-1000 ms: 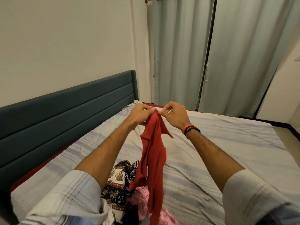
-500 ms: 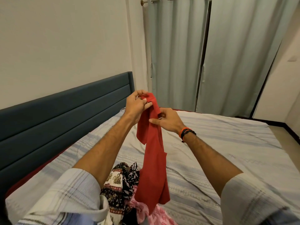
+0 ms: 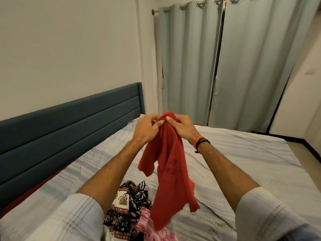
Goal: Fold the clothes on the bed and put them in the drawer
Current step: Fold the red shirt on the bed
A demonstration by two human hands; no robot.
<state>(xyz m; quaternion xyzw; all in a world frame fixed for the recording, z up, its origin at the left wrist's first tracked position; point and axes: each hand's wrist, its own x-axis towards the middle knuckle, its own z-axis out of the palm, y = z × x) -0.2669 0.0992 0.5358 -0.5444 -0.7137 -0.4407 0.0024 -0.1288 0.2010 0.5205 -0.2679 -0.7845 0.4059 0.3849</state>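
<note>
**Red garment held up at its top edge, hands closing together**

Both hands have come level since half a second ago: then the left hand was higher and the right sat lower on the cloth; now they meet side by side at the top of the red garment (image 3: pixel 166 164).

Left hand (image 3: pixel 145 129): fingers curled, thumb and forefinger pinching the top edge from the left. Right hand (image 3: pixel 180 126): fingers curled over the bunched top from the right, wristbands (image 3: pixel 201 142) showing below it. The two hands are almost touching.

Garment hangs free in the air over the bed (image 3: pixel 243 162), one sleeve drooping to the left, the lower hem dangling just above the pile of unfolded clothes (image 3: pixel 130 202) near the person's body. Patterned dark piece and pink piece are visible in that pile.

Judgement: holding it by the top lets the weight pull the fabric straight, so the seams or shoulders can be found before laying it flat. Folding of this item not yet begun.

Headboard (image 3: pixel 69 133) lies to the left, curtains (image 3: pixel 217 66) ahead. No drawer in view.
</note>
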